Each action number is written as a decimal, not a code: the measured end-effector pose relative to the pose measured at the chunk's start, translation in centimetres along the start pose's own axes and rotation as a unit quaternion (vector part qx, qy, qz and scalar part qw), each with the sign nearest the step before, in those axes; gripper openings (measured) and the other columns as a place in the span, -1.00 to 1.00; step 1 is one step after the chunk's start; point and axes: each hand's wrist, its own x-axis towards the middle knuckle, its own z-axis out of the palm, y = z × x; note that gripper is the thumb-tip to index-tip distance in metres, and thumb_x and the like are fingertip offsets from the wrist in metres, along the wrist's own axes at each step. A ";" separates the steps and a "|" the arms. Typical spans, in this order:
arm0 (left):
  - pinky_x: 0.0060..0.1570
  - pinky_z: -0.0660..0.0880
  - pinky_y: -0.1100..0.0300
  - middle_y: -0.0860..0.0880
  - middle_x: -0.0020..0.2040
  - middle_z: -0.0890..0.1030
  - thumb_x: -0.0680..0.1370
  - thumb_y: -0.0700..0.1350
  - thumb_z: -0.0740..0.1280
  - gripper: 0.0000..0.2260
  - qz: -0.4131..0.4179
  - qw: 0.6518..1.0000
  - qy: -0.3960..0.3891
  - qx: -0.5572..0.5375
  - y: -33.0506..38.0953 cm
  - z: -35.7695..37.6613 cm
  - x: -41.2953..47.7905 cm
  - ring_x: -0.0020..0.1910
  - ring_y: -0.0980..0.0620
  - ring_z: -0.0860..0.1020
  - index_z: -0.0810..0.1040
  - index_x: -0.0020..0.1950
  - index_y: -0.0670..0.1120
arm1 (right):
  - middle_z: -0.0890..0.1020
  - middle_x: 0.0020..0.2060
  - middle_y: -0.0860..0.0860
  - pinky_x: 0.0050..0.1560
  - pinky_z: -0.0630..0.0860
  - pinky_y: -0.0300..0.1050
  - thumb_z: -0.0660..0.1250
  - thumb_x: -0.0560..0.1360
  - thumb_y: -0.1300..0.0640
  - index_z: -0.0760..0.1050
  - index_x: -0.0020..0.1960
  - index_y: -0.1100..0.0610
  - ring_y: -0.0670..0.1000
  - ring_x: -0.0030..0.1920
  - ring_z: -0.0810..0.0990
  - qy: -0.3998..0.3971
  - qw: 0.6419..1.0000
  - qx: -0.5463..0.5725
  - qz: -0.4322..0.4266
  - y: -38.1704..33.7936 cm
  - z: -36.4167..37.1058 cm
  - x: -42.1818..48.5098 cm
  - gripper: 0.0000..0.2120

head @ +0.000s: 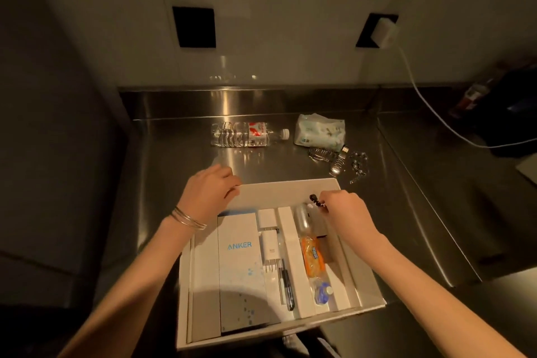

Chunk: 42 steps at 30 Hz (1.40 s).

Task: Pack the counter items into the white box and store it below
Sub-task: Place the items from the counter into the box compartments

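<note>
The open white box [290, 189] sits at the front edge of the steel counter [174, 160]. Inside lie an Anker carton [239, 264], white chargers [268, 238], a pen [286, 285] and an orange snack packet [312, 256]. My right hand [343, 212] is shut on a dark beaded bracelet [315, 200] over the box's far right corner. My left hand [207, 192] rests on the box's far left rim, fingers curled over it. On the counter behind lie a water bottle [247, 134] on its side, a tissue pack [318, 132], a metal watch [324, 154] and a beaded chain [359, 166].
A white charger [383, 30] is plugged into the wall socket at the right, its cable [436, 113] trailing across the counter to the right. Dark items [499, 113] stand at the far right. A second black socket plate [194, 27] is on the wall.
</note>
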 end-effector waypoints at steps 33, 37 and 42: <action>-0.40 0.35 0.37 0.13 -0.35 0.61 0.41 0.08 0.19 -0.73 -0.129 0.991 0.013 -0.022 0.6 -0.4 -0.4 -0.37 0.14 0.52 0.66 -0.26 0.07 | 0.64 0.09 0.09 0.15 0.44 -0.22 0.36 0.47 0.23 0.60 0.09 0.18 0.02 0.09 0.59 -0.114 0.910 0.166 -0.361 -6.5 -1.4 18.9 -0.79; -0.36 0.28 0.36 0.14 -0.33 0.62 0.40 0.11 0.21 -0.76 -0.148 0.988 -0.011 -0.039 0.5 -0.7 -0.3 -0.34 0.15 0.52 0.65 -0.25 0.09 | 0.55 0.23 0.11 0.27 0.44 0.03 0.40 0.43 0.17 0.52 0.23 0.13 0.13 0.23 0.50 -0.078 0.888 0.053 -0.450 -12.0 1.3 22.7 -0.62; -0.40 0.33 0.34 0.11 -0.30 0.62 0.40 0.11 0.22 -0.78 -0.157 0.987 -0.021 -0.021 0.2 -0.2 -0.3 -0.34 0.09 0.53 0.64 -0.23 0.09 | 0.50 0.25 0.10 0.32 0.29 0.04 0.36 0.44 0.10 0.44 0.26 0.11 0.16 0.30 0.40 -0.052 0.872 -0.098 -0.477 -13.7 4.0 24.0 -0.60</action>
